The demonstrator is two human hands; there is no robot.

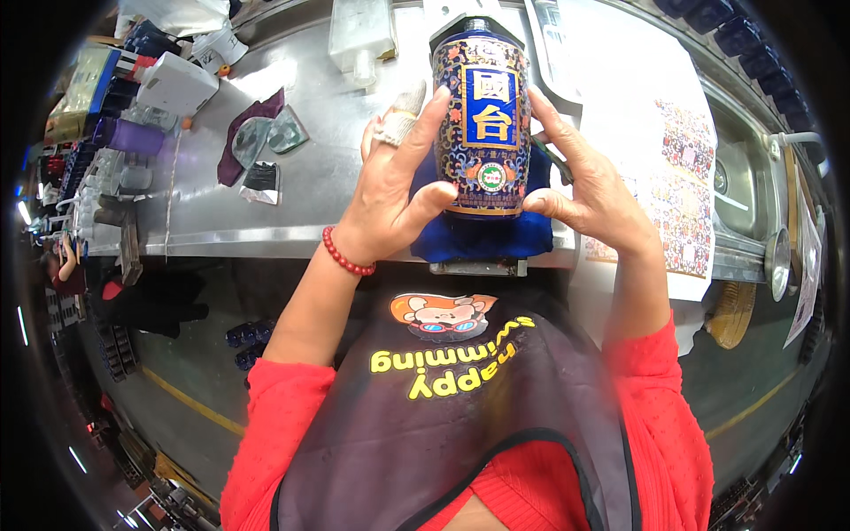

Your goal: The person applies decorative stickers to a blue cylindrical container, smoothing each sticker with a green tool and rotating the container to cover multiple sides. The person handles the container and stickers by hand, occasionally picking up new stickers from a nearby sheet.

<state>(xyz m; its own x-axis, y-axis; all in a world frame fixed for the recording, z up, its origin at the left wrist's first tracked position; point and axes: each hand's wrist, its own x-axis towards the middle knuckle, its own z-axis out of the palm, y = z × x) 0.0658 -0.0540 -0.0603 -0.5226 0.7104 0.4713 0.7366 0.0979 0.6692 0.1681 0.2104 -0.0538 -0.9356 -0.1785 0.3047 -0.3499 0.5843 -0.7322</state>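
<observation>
a long stainless steel worktable [266, 221] is seen running across the upper part of the view, its front edge rounded and its surface brightly lit from above, with glare at the far left. a steel sink [748, 190] is set into its right end, with a tap [797, 139] at its far side. a large white printed sheet [655, 142] is laid over the table beside the sink. below the table a dark grey floor [177, 354] is marked with yellow lines [190, 403]. dark blue crates [753, 44] are stacked at the upper right, and cluttered shelving [80, 133] is seen at the left.
</observation>
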